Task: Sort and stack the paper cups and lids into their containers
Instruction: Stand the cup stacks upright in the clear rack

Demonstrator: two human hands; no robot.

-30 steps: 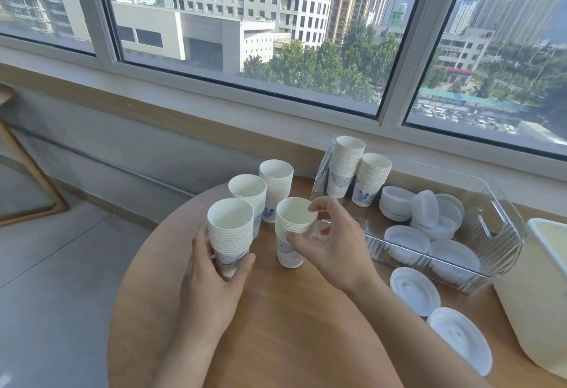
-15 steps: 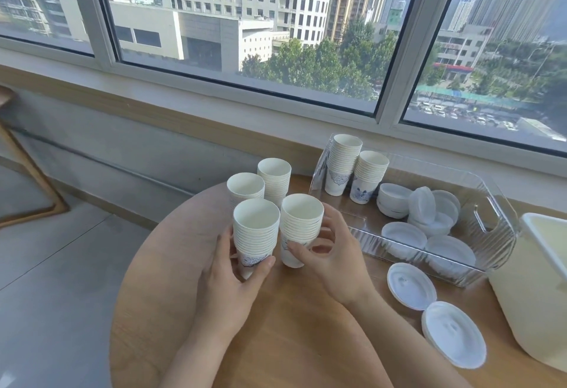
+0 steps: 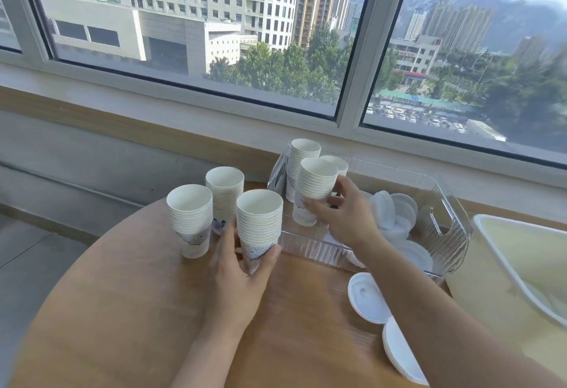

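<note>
My left hand grips a stack of white paper cups near the middle of the round wooden table. My right hand holds another cup stack over the left end of the clear plastic bin, beside two cup stacks standing inside it. Two more stacks stand on the table to the left. White lids lie piled in the bin's right half. Two loose lids rest on the table in front of the bin, partly hidden by my right forearm.
A cream plastic tub stands at the table's right edge, close to the bin. The window sill and wall run right behind the table. Grey floor lies to the left.
My right hand has carried its cup stack from the table into the bin's left end. My left hand has shifted its stack to the right, toward the bin.
</note>
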